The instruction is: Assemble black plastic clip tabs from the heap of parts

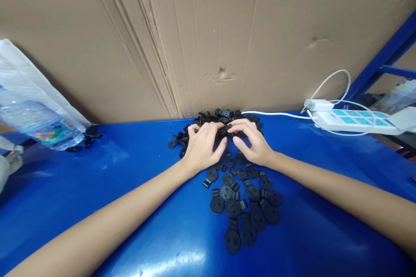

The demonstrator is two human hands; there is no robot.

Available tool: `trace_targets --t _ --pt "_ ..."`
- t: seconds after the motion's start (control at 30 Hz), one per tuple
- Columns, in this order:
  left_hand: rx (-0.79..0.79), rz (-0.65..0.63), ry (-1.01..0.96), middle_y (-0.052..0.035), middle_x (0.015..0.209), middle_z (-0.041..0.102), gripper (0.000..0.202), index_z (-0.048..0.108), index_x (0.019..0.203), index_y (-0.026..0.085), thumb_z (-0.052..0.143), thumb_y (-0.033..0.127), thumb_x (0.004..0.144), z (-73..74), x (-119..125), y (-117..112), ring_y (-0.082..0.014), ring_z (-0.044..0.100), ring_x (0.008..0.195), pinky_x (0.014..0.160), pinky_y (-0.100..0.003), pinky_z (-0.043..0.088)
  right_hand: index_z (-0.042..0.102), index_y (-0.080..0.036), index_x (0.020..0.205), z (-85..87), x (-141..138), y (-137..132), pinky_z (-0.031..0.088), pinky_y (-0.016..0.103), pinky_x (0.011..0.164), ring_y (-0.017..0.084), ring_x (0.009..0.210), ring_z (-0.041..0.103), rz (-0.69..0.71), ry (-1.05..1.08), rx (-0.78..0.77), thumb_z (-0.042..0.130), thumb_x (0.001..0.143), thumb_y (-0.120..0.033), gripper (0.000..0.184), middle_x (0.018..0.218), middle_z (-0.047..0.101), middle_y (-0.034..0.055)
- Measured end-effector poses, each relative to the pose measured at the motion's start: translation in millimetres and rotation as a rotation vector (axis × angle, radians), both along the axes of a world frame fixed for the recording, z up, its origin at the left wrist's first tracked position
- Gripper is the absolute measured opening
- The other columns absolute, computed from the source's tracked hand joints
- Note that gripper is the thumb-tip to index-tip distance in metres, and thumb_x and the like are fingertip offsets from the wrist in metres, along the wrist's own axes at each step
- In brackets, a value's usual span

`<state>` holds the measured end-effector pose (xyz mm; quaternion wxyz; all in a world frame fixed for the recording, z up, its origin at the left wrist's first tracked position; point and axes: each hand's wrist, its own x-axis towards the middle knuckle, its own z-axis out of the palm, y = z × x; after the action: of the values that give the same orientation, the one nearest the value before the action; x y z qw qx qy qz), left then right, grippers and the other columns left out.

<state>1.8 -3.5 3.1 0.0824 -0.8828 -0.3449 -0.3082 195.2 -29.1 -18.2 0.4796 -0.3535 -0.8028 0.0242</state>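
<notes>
My left hand (204, 145) and my right hand (252, 142) meet at the near edge of a heap of black plastic clips (226, 114). Their fingers are bent, with the fingertips closed around a black plastic clip (225, 130) between them; its exact shape is partly hidden by the fingers. Nearer to me, below the hands, several round black clips (232, 240) lie spread on the blue table (156, 225). Each has a flat disc with two small holes and a short tab. Part of the heap is covered by my hands.
A cardboard sheet (211, 43) stands upright behind the heap. On the left lie a clear plastic bottle (39, 117) and a few black pieces (92, 132). A white power strip (357, 122) with a charger (320, 104) and cables sits at right, beside a blue metal frame (380, 60).
</notes>
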Motion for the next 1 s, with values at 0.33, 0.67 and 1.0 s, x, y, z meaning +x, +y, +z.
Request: trace_targets --t 0.33,0.67,1.0 --pt "0.018 -0.048 -0.079 -0.0056 0.100 0.071 0.026 0.058 0.105 0.018 0.046 0.039 0.096 0.9 -0.8 -0.6 -0.0201 0.063 0.089 0.083 -0.039 0.027 0.050 -0.022 0.106 -2.1 -0.9 0.3 0.050 0.043 0.087 0.025 0.110 0.056 0.070 0.116 -0.050 0.049 0.091 -0.022 0.016 0.116 0.057 0.0133" --pt "0.080 -0.105 -0.078 -0.0010 0.084 0.070 0.028 0.058 0.095 0.019 0.055 0.047 0.091 -1.8 -3.5 2.5 -0.0173 0.063 0.080 0.079 -0.037 0.026 0.049 -0.022 0.116 -5.7 -5.4 2.3 0.055 0.041 0.089 0.021 0.104 0.062 0.102 0.265 -0.176 0.056 0.091 -0.031 0.027 0.119 0.059 0.0130" --pt "0.065 -0.106 -0.072 -0.0008 0.082 0.069 0.028 0.057 0.095 0.019 0.051 0.047 0.094 -1.5 -3.5 3.3 -0.0169 0.063 0.079 0.080 -0.037 0.026 0.059 -0.021 0.112 1.2 -1.6 2.3 0.055 0.040 0.089 0.022 0.101 0.065 0.057 0.172 -0.182 0.058 0.090 -0.033 0.025 0.110 0.067 0.0091"
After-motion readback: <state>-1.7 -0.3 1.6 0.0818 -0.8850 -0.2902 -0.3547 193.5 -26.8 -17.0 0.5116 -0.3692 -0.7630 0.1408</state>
